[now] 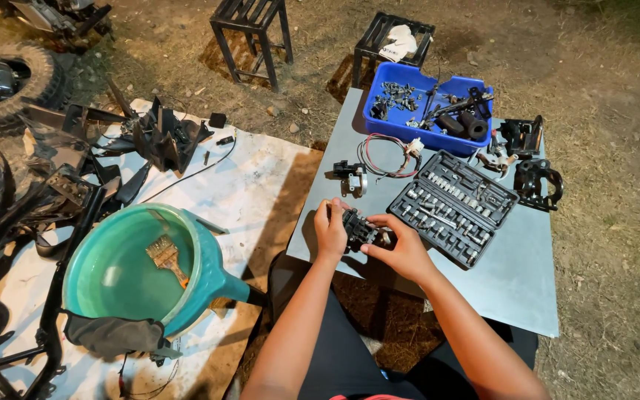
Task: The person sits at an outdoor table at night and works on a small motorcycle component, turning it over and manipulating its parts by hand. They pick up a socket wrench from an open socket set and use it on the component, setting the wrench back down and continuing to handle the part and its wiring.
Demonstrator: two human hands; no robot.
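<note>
Both hands, left (330, 231) and right (403, 248), grasp a small black part (362, 230) over the grey surface (520, 274), just beside an open black socket case (453, 207). A blue rectangular bin (427, 107) sits behind.

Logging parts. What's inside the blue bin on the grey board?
The blue bin holds a pile of small metal fasteners, two black cylindrical grips, and black rods or levers. Whatever lies under those parts, and behind the bin's near wall, is covered.
</note>
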